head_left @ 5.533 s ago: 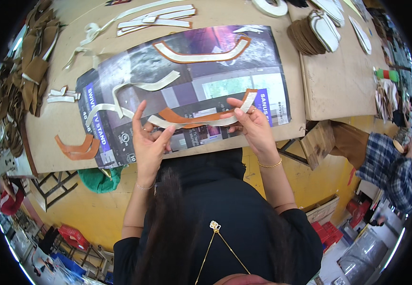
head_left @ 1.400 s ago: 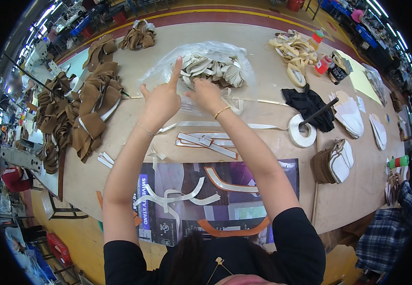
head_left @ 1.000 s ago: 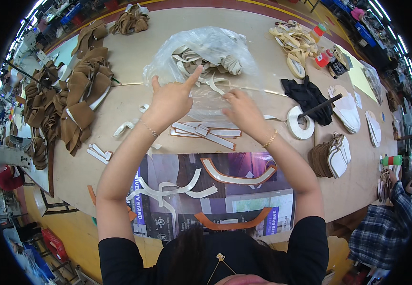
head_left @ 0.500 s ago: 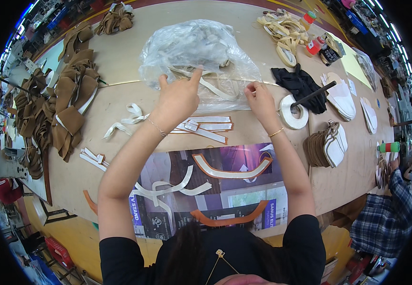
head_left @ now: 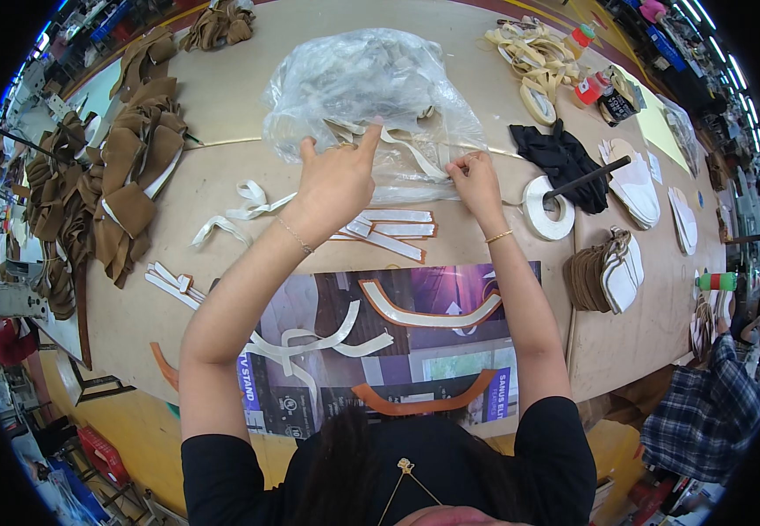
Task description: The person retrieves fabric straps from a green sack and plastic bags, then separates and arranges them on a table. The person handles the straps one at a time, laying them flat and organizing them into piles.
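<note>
A clear plastic bag [head_left: 354, 74] of pale contents lies at the far middle of the table. My left hand [head_left: 336, 180] is at its near side, thumb and forefinger spread apart against the plastic; its other fingers are mostly hidden. From the bag's mouth a white strip [head_left: 411, 149] runs rightward to my right hand [head_left: 476, 180], whose fingertips pinch it. Below my hands lie white strips with brown edges [head_left: 397, 230] and a loose white band [head_left: 253, 206]. On a printed cardboard sheet [head_left: 450, 359] are curved white strips [head_left: 349, 329] and a curved brown strip [head_left: 424, 403].
Brown cut pieces [head_left: 130, 167] are heaped at the left. To the right are a roll of white tape [head_left: 548, 209], black cloth [head_left: 560, 162], stacked brown and white pieces [head_left: 603, 273], pale strips [head_left: 533, 57] and bottles [head_left: 590, 88]. A person in a plaid shirt [head_left: 704, 412] is at the right.
My right hand has moved slightly left and now pinches the white strip, which is drawn straighter from the bag. My left hand stays at the bag with little change.
</note>
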Demonstrator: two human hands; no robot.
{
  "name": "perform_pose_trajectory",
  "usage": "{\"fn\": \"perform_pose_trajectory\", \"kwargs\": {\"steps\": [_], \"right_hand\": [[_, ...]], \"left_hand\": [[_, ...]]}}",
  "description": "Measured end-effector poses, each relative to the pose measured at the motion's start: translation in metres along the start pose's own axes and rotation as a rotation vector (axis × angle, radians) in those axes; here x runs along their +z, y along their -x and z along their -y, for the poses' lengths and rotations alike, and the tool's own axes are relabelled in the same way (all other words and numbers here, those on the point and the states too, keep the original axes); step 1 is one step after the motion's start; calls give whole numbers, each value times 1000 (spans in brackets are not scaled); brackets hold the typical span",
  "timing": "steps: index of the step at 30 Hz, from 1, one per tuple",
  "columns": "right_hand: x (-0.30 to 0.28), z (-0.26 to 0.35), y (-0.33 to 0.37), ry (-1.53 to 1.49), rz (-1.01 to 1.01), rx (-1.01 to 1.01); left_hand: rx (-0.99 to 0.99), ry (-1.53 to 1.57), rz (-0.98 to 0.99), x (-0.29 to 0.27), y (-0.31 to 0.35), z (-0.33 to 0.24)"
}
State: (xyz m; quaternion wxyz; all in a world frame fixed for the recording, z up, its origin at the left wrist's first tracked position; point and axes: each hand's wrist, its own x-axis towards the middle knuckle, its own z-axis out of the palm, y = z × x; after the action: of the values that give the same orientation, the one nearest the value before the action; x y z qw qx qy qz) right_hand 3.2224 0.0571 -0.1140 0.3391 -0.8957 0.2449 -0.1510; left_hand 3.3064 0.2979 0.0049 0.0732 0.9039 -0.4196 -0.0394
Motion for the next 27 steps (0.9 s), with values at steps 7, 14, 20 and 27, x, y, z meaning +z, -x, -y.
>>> {"fn": "perform_pose_trajectory", "kwargs": {"steps": [7,14,20,27], "right_hand": [[-9,39,11,167,-194,-228],[3,66,-50,60,19,-366],[14,89,-96,168,-133,-356],[3,95,-100,294,315,-84]], "left_hand": [[84,63,-418,3,-28,8],[146,157,-548,-52,-69,19],[183,-30,-515,-77,-71,30],[-112,-304,-481,-90,-52,35]]}}
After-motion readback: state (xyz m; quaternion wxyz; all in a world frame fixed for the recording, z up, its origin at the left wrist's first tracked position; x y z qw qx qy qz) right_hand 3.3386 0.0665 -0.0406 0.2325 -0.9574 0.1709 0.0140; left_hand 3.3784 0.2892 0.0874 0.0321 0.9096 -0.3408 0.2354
